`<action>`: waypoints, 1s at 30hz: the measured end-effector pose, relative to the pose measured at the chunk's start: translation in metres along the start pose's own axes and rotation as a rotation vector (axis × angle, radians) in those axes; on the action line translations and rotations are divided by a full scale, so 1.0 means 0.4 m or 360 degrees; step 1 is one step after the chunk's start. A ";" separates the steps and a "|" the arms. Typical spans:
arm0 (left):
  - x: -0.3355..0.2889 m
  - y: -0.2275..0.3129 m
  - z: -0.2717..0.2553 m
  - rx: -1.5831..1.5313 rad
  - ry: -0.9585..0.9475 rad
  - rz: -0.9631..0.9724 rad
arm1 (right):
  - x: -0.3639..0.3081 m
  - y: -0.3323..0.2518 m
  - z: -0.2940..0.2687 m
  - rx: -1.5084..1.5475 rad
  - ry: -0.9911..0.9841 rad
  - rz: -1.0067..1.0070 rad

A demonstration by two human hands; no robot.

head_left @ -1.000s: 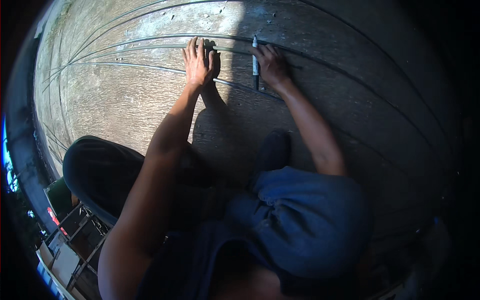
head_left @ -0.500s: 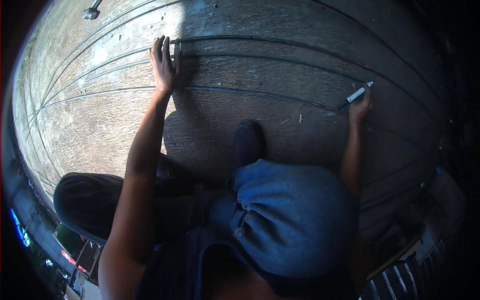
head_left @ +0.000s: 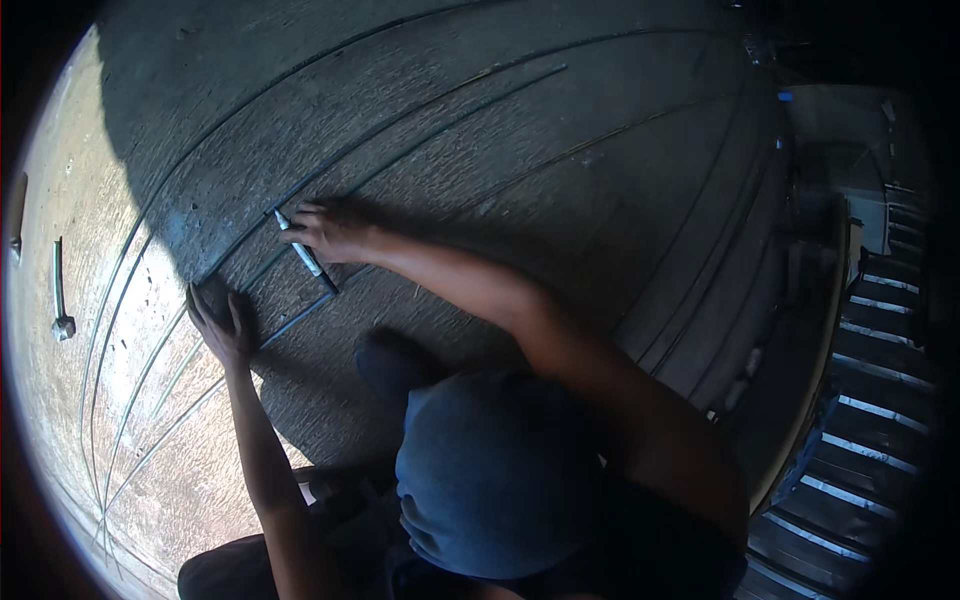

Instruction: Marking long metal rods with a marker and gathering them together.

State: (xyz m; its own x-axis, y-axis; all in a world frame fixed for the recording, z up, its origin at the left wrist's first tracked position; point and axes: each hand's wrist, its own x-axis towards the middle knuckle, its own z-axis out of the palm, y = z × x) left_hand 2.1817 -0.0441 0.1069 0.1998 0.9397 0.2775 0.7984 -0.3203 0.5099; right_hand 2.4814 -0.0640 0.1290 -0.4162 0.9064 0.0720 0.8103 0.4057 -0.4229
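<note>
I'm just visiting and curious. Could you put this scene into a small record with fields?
Left hand: fingers spread over long, thin, dark metal rods
Right hand: holding a slim white marker with a black end
Surface: rough brownish ground under the rods
Other tool: grey hammer-like tool with a blocky head, apart from both hands
Light: bright sun at left, shade elsewhere

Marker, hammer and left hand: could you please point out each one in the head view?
Marker [head_left: 304, 256], head view: on its white barrel.
Hammer [head_left: 58, 282], head view: on its handle.
Left hand [head_left: 223, 335], head view: on its back.
</note>
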 end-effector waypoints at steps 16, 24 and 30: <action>-0.027 -0.043 -0.041 0.0142 -0.0007 -0.0057 | -0.280 0.399 -0.280 -0.0322 0.0555 0.0556; -0.013 -0.004 0.002 0.0093 0.0105 -0.0250 | -0.235 0.316 -0.261 -0.0133 0.0691 0.0449; 0.011 0.050 0.009 0.0206 -0.0017 -0.0107 | -0.110 0.205 -0.173 0.0041 0.0419 0.0164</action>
State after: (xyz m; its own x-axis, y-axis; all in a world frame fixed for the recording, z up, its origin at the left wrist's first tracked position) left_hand 2.2005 -0.0458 0.1154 0.1487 0.9600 0.2373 0.8765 -0.2391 0.4179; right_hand 2.5946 -0.0625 0.1539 -0.2082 0.9434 0.2583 0.8306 0.3099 -0.4627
